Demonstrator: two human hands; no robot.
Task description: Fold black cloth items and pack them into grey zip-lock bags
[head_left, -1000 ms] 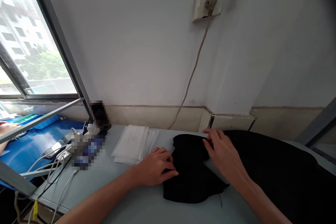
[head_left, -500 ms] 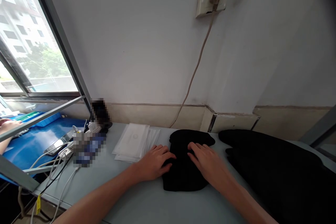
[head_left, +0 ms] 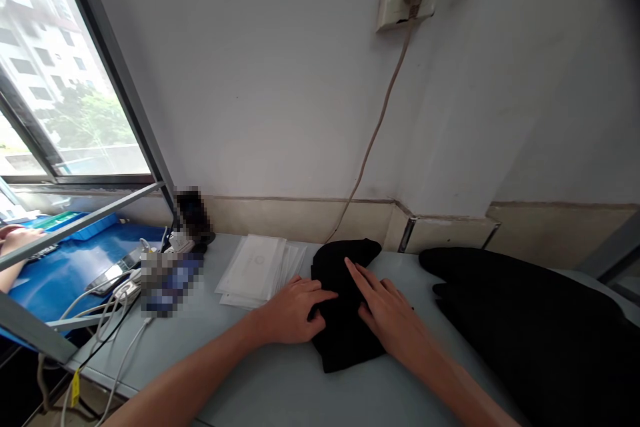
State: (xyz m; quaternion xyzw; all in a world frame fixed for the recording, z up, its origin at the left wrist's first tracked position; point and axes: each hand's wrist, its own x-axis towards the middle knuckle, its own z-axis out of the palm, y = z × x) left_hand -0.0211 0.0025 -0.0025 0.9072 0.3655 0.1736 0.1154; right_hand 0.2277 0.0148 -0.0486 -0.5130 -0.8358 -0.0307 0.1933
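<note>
Small black cloth (head_left: 347, 347) lies on the grey table (head_left: 270, 383), centre, under and between both hands. Left hand (head_left: 293, 312) at its left edge: fingers bent, thumb and forefinger a narrow gap apart, black showing between. Cannot tell whether it pinches a fold. Right hand (head_left: 390, 317) spread wide, forefinger stretched flat over the upper part, thumb well clear of it; no grip seen.

Judgement: the handling looks like flattening and straightening. Best done with the left as a light anchor and the right stroking outward with flat fingers, pressing evenly; dragging would skew the edges.

Materials: cloth matte, soft-looking, so dark that folds hardly read; rounded lobe on top, squarer lower end. Larger black cloth (head_left: 530, 320) on the right, well apart, broad and bulky. Clear plastic sleeves (head_left: 253, 267) near the left hand: thin, flat, cloudy, overlapping. Tabletop smooth, dull.
</note>
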